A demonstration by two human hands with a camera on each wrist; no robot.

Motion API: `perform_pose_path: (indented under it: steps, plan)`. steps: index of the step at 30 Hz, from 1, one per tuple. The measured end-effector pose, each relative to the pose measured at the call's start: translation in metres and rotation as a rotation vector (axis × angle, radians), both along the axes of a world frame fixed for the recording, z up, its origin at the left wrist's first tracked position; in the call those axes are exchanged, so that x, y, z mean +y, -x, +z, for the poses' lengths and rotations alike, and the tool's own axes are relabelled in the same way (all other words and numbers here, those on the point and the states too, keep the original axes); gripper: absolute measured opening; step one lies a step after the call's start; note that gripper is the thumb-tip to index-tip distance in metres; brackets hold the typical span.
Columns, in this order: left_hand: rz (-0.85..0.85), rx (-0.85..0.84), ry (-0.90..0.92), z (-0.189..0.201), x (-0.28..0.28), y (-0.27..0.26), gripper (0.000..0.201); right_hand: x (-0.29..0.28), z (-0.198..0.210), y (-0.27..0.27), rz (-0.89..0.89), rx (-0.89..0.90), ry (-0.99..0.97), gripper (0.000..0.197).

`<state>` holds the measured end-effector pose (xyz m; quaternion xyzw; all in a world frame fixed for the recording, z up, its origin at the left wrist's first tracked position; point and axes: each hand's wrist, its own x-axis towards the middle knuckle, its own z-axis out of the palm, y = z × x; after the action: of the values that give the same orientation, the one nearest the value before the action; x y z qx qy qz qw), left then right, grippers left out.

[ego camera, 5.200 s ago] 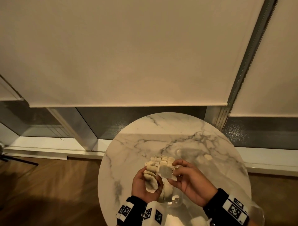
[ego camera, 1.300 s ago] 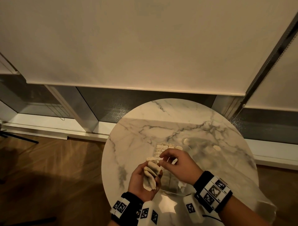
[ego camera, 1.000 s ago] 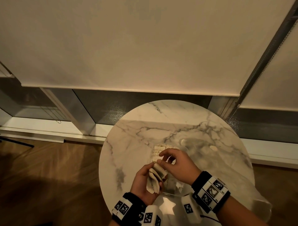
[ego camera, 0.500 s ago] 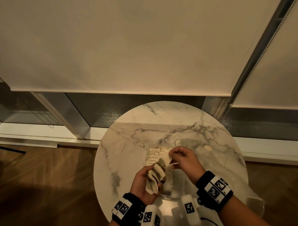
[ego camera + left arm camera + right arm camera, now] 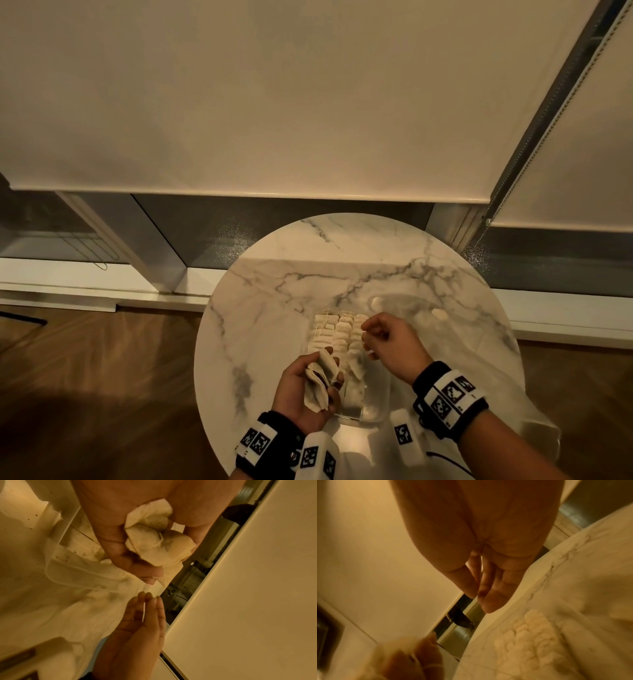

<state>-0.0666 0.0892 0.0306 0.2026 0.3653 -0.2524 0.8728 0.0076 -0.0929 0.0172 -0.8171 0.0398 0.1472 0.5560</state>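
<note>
Paper, cream and thin, stained dark by its filling: bundle of tea bags (image 5: 318, 380), soft rectangular sachets. At least three can be counted in the left-wrist view; the palm hides the full number. In the head view the long axis runs 12 to 6 o'clock, the upper end toward the laid rows, and both ends stick out of the grip. It is held over the 6 o'clock part of the bench (image 5: 274, 308), just at 9 o'clock of the clear box (image 5: 371, 394).

- Left hand (image 5: 298, 387): palm up, fingers and thumb curled round the bundle.
- Right hand (image 5: 390, 342): at 2 o'clock of the bundle and apart from it. Thumb and forefinger tips pinch a thin pale thread (image 5: 143, 609).
- Rows of tea bags (image 5: 337, 330): three columns side by side, flat on the bench, each running 12 to 6 o'clock, with sachets overlapping like tiles.
- Clear box: one, rigid see-through plastic, rectangular. It holds sachets too blurred to count.
- Bench: one, round, white marble with grey veins.
- Pale lumps (image 5: 376, 302): two, small, at 1 o'clock of the rows.
- Plastic bag (image 5: 507, 377): one, crumpled clear film, at the bench's 4 o'clock.
- Roller blinds (image 5: 274, 102): two, cream, smooth, at 12 o'clock beyond the bench.
</note>
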Motion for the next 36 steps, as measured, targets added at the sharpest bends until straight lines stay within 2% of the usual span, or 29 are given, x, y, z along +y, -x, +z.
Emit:
perform_pose_path:
  steps: [3,6,9,12,15,18,22,23,25,27,32,33,34,35,36]
  plan:
    - [0.010,-0.009,-0.009,0.002,0.005,-0.001,0.026,-0.003,-0.012,-0.002,0.104,-0.007,0.218,0.018]
    - [0.024,-0.028,-0.005,0.007,0.008,-0.001,0.023,-0.004,-0.014,-0.001,0.303,0.044,0.367,0.016]
    - [0.027,-0.059,-0.004,0.016,0.008,-0.002,0.026,0.004,-0.020,0.002,0.457,0.117,0.491,0.032]
    - [0.025,-0.074,-0.013,0.028,0.005,-0.006,0.026,0.015,-0.033,0.006,0.447,0.126,0.585,0.059]
    - [0.016,-0.099,-0.001,0.040,0.002,-0.008,0.024,0.025,-0.043,0.008,0.414,0.088,0.632,0.067]
    - [0.014,-0.126,0.007,0.046,-0.001,-0.009,0.027,0.034,-0.039,0.010,0.473,0.048,0.634,0.063]
    - [0.020,-0.146,0.008,0.052,-0.003,-0.008,0.028,0.044,-0.033,0.016,0.584,0.090,0.550,0.037]
    - [0.027,-0.150,0.008,0.054,-0.004,-0.008,0.028,0.045,-0.033,0.017,0.593,0.085,0.500,0.037]
    - [0.040,-0.161,0.000,0.059,-0.004,-0.008,0.028,0.046,-0.037,0.019,0.605,0.055,0.403,0.048]
    - [0.035,-0.175,-0.016,0.064,-0.005,-0.008,0.029,0.048,-0.038,0.020,0.596,0.017,0.334,0.052]
    - [0.027,-0.211,-0.017,0.074,-0.006,-0.009,0.028,0.051,-0.025,0.024,0.481,-0.009,0.192,0.041]
    - [0.027,-0.215,-0.011,0.075,-0.007,-0.009,0.028,0.051,-0.024,0.024,0.457,-0.021,0.188,0.033]
    - [0.029,-0.218,-0.004,0.076,-0.006,-0.009,0.028,0.049,-0.023,0.023,0.444,-0.035,0.210,0.016]
    - [0.034,-0.220,0.003,0.077,-0.005,-0.008,0.028,0.048,-0.024,0.021,0.437,-0.042,0.206,0.014]
    - [0.039,-0.221,0.007,0.077,-0.003,-0.008,0.028,0.046,-0.029,0.018,0.435,-0.060,0.214,0.029]
